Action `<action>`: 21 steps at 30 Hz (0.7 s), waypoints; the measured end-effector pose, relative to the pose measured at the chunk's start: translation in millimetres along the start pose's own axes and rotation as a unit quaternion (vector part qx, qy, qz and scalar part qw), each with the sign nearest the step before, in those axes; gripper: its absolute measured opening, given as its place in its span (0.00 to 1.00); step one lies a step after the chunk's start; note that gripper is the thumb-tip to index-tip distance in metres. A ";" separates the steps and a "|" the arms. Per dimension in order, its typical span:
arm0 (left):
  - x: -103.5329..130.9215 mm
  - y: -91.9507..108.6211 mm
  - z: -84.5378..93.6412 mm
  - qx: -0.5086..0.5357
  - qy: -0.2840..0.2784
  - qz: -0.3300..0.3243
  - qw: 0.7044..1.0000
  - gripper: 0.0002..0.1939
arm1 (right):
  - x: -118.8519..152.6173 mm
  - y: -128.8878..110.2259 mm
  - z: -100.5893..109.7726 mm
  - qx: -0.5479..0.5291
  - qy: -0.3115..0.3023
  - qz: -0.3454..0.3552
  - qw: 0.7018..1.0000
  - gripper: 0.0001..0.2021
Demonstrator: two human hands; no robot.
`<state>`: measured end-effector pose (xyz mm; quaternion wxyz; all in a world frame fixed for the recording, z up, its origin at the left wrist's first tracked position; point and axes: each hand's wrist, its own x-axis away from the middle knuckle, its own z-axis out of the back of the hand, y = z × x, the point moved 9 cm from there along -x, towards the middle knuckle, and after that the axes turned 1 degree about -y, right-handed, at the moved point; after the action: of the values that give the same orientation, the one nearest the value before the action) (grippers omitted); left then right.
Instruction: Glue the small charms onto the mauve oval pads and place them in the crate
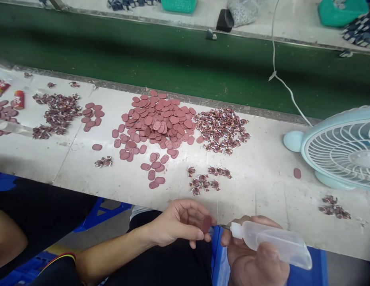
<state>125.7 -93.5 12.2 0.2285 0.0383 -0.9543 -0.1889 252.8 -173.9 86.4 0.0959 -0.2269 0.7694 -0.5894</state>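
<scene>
Between the thumb and fingers of my left hand is a small reddish-brown oval disc, held up over the table's front edge. My right hand grips a translucent squeeze bottle lying on its side, with a white cap and a thin dark nozzle. The nozzle points left and its tip is close to the disc; I cannot tell whether they touch. Past my hands lies a large pile of similar oval discs. To its right is a heap of tiny brown-and-white figures, and a smaller group of figures sits nearer me.
A light blue fan stands at the right, its white cord running up the green conveyor belt. Another person's arm is at lower left. More figures and red tubes lie at far left.
</scene>
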 end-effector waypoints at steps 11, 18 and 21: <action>2.1 -0.8 -1.2 0.071 0.033 -0.012 0.997 0.16 | 13.2 -6.1 -4.3 0.054 -0.004 0.055 0.997 0.12; 3.2 -5.9 -0.1 0.054 0.050 -0.010 0.997 0.16 | 20.0 -13.3 -5.1 0.100 0.097 0.107 0.984 0.11; 2.6 -5.0 -1.9 0.040 0.044 -0.015 0.998 0.16 | 19.6 -15.3 -8.9 0.110 0.099 0.094 0.985 0.11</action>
<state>124.1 -99.3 12.9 0.2657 0.0698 -0.9494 -0.1521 235.5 -178.4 105.9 0.0985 -0.0825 0.7237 -0.6781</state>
